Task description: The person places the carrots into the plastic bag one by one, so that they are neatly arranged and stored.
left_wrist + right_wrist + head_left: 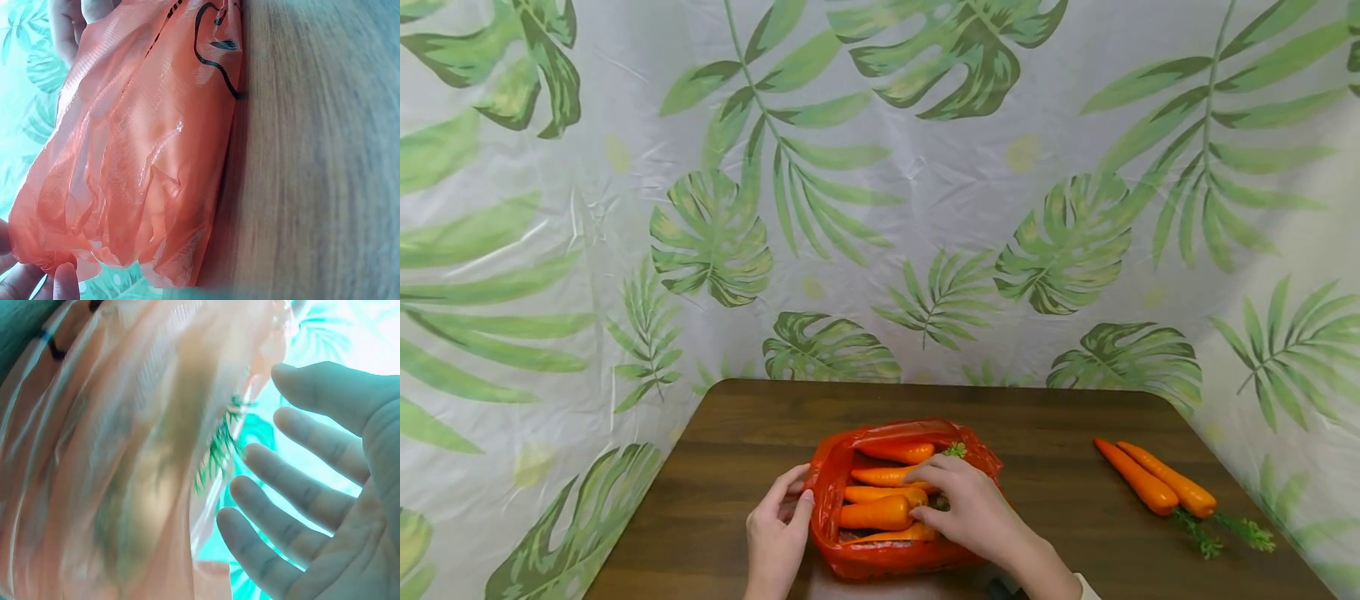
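Observation:
A red plastic bag (880, 567) with several orange carrots (876, 512) in its open mouth lies on the table. At the bag's left end my left hand (780, 527) holds the rim, the plastic gathered between thumb and fingertips (65, 284) in the left wrist view. My right hand (972, 507) reaches over the bag's right side, thumb and fingers parted above the carrots' thick ends. From the right wrist view, its fingers (300, 487) are spread with nothing held, beside a green carrot top (219, 447) poking past the rim.
Two more carrots (1150, 483) with green leafy tops lie side by side on the right of the brown wooden table (752, 417). Behind the table hangs a leaf-patterned curtain (955, 208).

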Demonstrator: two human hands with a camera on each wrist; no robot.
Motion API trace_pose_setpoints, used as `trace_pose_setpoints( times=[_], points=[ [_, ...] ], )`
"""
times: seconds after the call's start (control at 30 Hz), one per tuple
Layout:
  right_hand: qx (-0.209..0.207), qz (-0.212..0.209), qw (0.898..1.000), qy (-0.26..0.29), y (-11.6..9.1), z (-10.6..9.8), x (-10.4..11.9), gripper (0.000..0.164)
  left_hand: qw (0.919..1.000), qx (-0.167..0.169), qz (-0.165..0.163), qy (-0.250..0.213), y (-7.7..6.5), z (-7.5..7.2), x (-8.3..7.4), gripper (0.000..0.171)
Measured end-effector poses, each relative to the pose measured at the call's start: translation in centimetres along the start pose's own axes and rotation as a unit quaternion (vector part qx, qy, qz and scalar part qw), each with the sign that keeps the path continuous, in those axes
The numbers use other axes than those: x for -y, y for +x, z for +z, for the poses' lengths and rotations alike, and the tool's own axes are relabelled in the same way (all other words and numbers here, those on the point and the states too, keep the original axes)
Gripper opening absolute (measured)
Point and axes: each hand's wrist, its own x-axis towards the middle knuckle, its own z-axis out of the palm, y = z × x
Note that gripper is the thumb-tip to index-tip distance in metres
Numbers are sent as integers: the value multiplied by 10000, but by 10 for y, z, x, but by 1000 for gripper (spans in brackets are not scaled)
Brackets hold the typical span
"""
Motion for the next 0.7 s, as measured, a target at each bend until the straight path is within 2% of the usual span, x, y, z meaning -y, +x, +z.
trace_pose_setpoints(
  times=[0.37, 0.7],
  points=[
    [-398, 559, 9976, -31, -18, -21, -18, 38, 10000, -19, 30, -73, -2, 1, -2, 36],
    [-598, 770, 9952, 41, -29, -42, -28, 42, 10000, -21, -56, 26, -2, 3, -1, 35]
  ],
)
